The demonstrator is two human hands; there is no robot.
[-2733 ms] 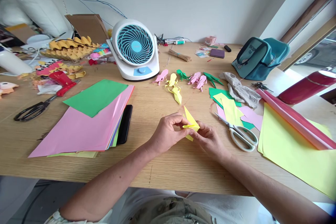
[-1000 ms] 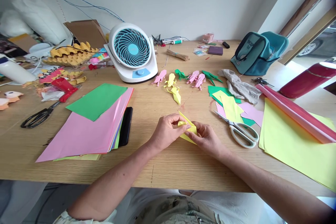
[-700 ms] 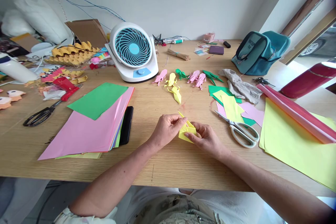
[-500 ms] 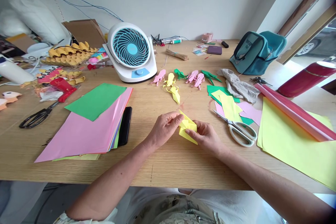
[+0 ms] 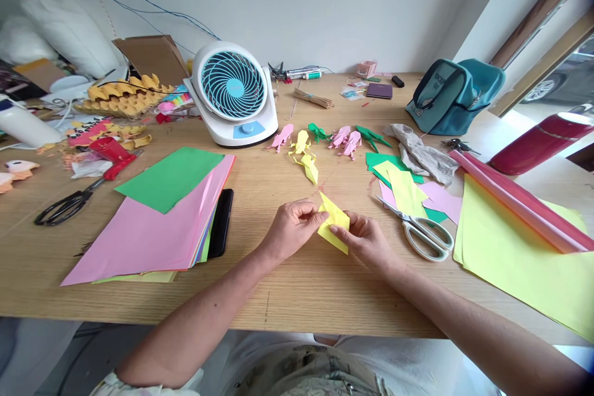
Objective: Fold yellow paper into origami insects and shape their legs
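Note:
A small folded yellow paper (image 5: 335, 226) is held just above the wooden table (image 5: 288, 284), between both my hands. My left hand (image 5: 293, 231) pinches its upper left edge with thumb and fingers. The lower right side is pinched by my right hand (image 5: 369, 245). Beyond them lies a row of finished paper figures, pink (image 5: 282, 135), yellow (image 5: 304, 151) and green (image 5: 319, 132).
A stack of coloured sheets (image 5: 158, 216) and a black phone (image 5: 221, 221) lie to the left. White scissors (image 5: 424, 232) and paper scraps (image 5: 408, 189) lie to the right, then a big yellow sheet (image 5: 520, 253). A desk fan (image 5: 234, 93), black scissors (image 5: 67, 204) and a teal bag (image 5: 452, 96) stand farther back.
The yellow paper has been turned and refolded between my fingers; both hands stayed in place, pinching it throughout. The camera shifted slightly.

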